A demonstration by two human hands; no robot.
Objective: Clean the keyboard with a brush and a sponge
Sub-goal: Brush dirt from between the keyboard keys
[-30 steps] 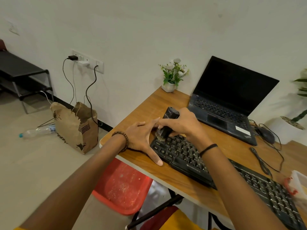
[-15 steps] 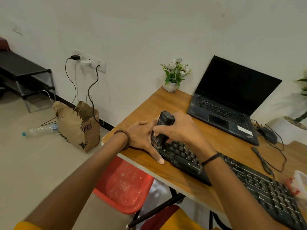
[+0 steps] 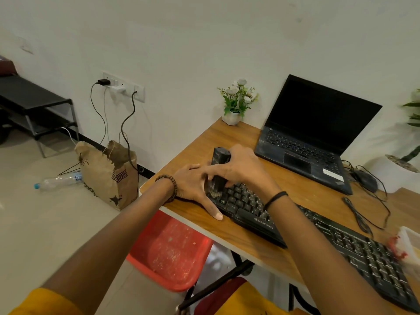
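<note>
**Brush stage, far-left end of the keyboard**

Step in hand, as I judged it: step 1 of 2, brushing. The sponge work was not yet begun.

- My right hand (image 3: 241, 169) was clenched round the black handle of the brush (image 3: 219, 159). I held it near upright, bristles down on the leftmost keys of the black Zebronics keyboard (image 3: 258, 221).
- My left hand (image 3: 193, 185) lay flat, fingers straight and spread, grasping nothing. The palm was on the wooden desk (image 3: 227, 137) at the keyboard's left end and the thumb ran along its front edge. It looked like a brace.
- The keyboard lay slanted near the desk's front edge, its right end toward the lower right.

Next move, my guess: short strokes along the rows, working rightward. The keys further right showed pale dust. The bracing hand would need to follow.

Around:
- An open laptop (image 3: 306, 142) with a dark screen sat behind the keyboard, apart from it.
- A small potted plant (image 3: 236, 103) with white flowers stood at the far corner.
- A mouse (image 3: 366, 180) sat right of the laptop, and a loose black cable (image 3: 359, 215) lay between laptop and keyboard.
- A clear tub (image 3: 410, 242) holding something red sat near the keyboard's right end. I could not tell whether the sponge was in it.
- A red chair (image 3: 172, 248) stood under the desk. A paper bag (image 3: 111, 176) and a plastic bottle (image 3: 56, 180) were on the floor.

In the way: my right forearm crossed the keyboard's middle and hid keys there. The tub crowded the right end.
</note>
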